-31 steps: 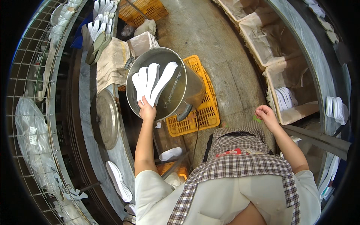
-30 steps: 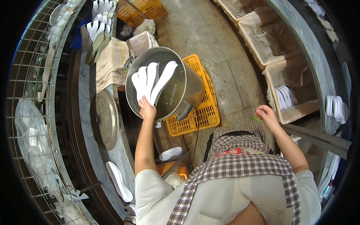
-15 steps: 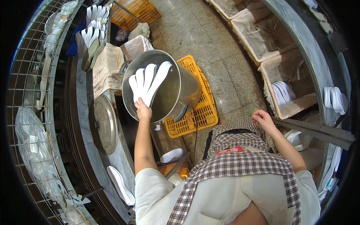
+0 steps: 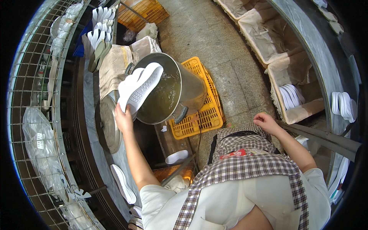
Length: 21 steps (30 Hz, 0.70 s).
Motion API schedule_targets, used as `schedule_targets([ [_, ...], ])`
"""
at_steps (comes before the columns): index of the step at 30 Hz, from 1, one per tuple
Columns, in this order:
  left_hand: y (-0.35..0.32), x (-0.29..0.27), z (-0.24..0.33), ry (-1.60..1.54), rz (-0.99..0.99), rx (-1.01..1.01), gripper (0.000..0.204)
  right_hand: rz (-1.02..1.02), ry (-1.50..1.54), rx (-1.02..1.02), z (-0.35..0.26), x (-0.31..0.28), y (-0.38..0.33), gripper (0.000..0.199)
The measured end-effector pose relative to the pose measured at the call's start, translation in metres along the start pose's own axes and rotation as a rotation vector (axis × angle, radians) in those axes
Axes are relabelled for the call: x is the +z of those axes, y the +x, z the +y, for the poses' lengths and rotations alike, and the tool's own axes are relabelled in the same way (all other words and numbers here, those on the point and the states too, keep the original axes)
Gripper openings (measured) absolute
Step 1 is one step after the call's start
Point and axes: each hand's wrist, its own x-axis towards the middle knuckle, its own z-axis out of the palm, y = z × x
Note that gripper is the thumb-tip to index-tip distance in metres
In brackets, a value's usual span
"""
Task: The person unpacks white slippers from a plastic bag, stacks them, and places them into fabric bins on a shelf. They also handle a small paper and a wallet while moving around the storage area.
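Note:
Several white shoe soles (image 4: pixel 138 89), fanned out, are gripped at one end by my left hand (image 4: pixel 124 119). They tilt over the left side of a large metal pot (image 4: pixel 193 86). The front sole shows a face with rows of small dimples. Rippled, yellowish liquid (image 4: pixel 165 94) lies in the pot. My right hand (image 4: pixel 266 123) hangs in the air by the checked apron (image 4: pixel 241 134), its fingers curled together. Whatever may be between those fingertips is hidden.
The pot stands on a yellow plastic crate (image 4: pixel 211 126). A round metal lid (image 4: pixel 111 128) and more white soles (image 4: pixel 123 184) lie on the left ledge. Cloth-lined baskets (image 4: pixel 281 82) line the right side, one holding several soles (image 4: pixel 292 96). A metal bar (image 4: pixel 318 140) juts in at right.
My left hand has moved left with the soles, which have turned to show a dimpled face. The small green thing at my right fingertips is no longer visible.

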Motion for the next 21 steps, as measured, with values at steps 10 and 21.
schedule_targets([
  [10, -0.004, -0.027, 0.010, -0.399, -0.001, -0.238, 0.038, -0.142, -0.076, -0.047, 0.000, -0.038, 0.014, 0.021],
  [21, -0.032, -0.039, 0.198, -1.937, -0.397, -0.848, 0.056, -0.298, -0.048, -0.409, -0.112, -0.029, 0.050, 0.065],
])
